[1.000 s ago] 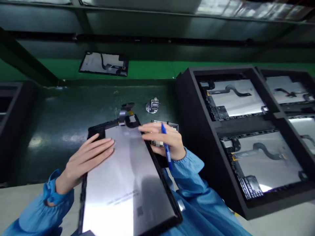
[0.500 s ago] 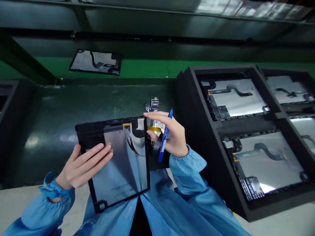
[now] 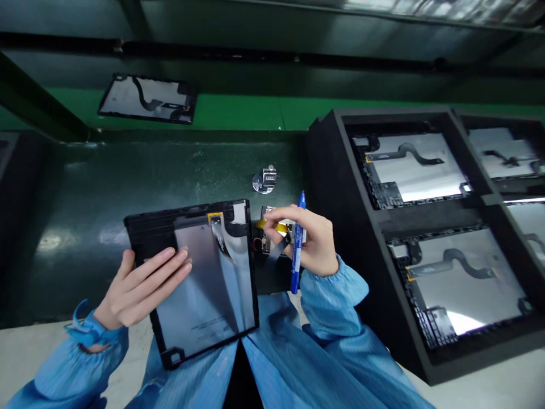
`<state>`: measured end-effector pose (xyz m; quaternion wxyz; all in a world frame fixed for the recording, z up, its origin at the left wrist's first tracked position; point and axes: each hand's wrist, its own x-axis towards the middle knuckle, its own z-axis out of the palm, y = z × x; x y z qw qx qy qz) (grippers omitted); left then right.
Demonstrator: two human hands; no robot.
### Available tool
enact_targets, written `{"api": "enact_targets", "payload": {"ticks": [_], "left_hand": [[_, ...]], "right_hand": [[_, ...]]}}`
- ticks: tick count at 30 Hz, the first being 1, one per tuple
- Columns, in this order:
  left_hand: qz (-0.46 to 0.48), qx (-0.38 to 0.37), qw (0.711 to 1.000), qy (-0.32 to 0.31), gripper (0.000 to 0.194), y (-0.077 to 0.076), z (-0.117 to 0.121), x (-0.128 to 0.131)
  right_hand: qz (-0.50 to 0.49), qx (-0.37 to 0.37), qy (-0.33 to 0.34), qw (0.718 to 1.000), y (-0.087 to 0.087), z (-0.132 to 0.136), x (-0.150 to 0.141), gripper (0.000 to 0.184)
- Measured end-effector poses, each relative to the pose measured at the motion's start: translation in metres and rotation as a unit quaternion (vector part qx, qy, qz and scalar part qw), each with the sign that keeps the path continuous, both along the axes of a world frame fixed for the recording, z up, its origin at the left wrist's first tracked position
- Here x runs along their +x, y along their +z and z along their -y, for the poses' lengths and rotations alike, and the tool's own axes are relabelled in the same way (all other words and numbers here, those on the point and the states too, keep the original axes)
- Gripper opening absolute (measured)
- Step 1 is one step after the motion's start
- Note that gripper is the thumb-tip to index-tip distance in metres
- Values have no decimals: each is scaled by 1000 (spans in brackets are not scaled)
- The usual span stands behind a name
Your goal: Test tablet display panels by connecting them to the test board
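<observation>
Covered parts: the left hand [image 3: 142, 289] is hiding the left middle of a flat rectangular panel with a black frame and glossy grey back [image 3: 208, 287]; the right hand [image 3: 317, 244] is masking much of a small silver-and-black part [image 3: 266, 244].
Frame edge: the black tray with panel-filled compartments [image 3: 383, 227] is running off at the right.
Print: the panel's lettering is showing too small to read.
Panel look: it is lying slightly askew at lower centre, reflecting bluish light, an orange-ended dark ribbon [image 3: 219, 236] curving down from its top edge.
Left hand: it is resting open across the panel, fingers extended.
Right hand: it is half curling around a blue marker pen [image 3: 298, 244]; whether its fingertips are also gripping the yellow strip [image 3: 260, 225], I cannot tell.
Counter: a shiny silver tally counter [image 3: 265, 179] is standing on the dark green surface [image 3: 170, 170], above the right hand.
</observation>
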<state>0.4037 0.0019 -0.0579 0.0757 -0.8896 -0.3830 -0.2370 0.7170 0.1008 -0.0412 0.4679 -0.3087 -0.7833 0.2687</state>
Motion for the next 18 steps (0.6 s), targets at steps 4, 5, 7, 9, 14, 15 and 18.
{"api": "enact_targets", "payload": {"ticks": [4,5,7,9,14,15,18], "left_hand": [[-21,-9,999,-26,62,-4,-11,-6],[-16,-21,999,-24,61,-5,-12,-8],[-5,-47,999,-9,62,-7,-13,-11],[8,-78,997,9,63,-10,-11,-15],[31,-157,987,19,65,-22,-10,-26],[30,-167,985,22,65,-25,-10,-29],[5,-199,979,48,66,-31,-11,-36]], "right_hand": [[62,-73,73,993,2,-1,8,13],[84,-87,84,989,2,-2,9,16],[108,-112,107,982,0,-3,10,23],[89,-142,125,978,-2,-4,8,32],[-17,-246,151,957,-6,-7,-2,34],[-30,-267,158,950,-6,-7,-3,34],[-73,-325,162,929,-3,-7,-9,31]]}}
